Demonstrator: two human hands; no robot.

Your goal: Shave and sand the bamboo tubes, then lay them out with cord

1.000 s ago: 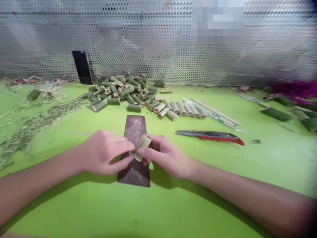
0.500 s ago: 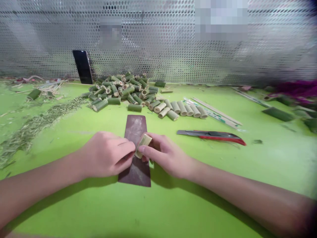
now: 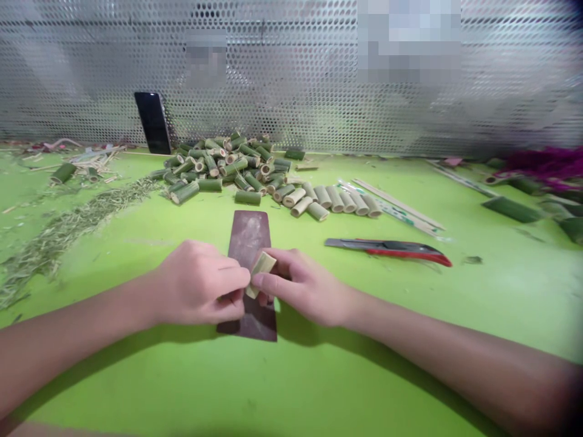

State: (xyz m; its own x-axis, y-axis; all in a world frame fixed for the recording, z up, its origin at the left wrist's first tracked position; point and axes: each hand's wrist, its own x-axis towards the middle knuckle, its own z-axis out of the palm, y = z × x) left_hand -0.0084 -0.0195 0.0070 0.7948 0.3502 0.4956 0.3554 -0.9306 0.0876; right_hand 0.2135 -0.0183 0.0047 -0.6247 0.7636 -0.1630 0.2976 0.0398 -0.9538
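the pale bamboo piece (image 3: 264,263), pinched by the right hand (image 3: 307,286), sits slightly lower now, left hand (image 3: 198,284) curled beside it, grip unclear, work seemingly unfinished.

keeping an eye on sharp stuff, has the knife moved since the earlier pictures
No. Judged against the phone, the knife keeps its place and angle; the slight shift in the picture is shared by both.

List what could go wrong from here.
The bamboo piece is small and held by the fingertips of the right hand, so it might slip onto the brown sheet beneath.

The cutter lies just beyond that hand, its blade apparently extended; a careless reach could nick a finger.
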